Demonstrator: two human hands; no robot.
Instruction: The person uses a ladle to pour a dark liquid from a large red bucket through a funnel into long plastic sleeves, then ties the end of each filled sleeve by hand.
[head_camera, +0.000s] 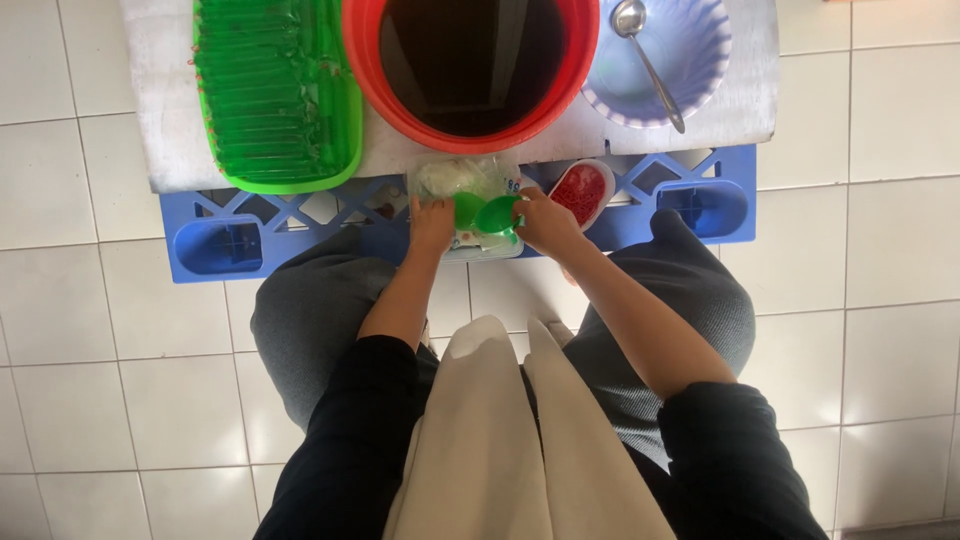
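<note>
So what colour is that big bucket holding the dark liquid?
The bucket is red-orange, holding near-black liquid. The head view shows it best, at the top centre.

I sat with both bare forearms stretched forward between my knees, dark sleeves pushed up to the elbows. My left hand (432, 222) and right hand (545, 220) hovered close together, fingers curled downward, pinching.

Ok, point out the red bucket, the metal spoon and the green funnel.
red bucket (365, 60): head view, on its left rim.
metal spoon (629, 17): head view, on its bowl.
green funnel (496, 213): head view, on its cone, next to the right hand (545, 222).
</note>
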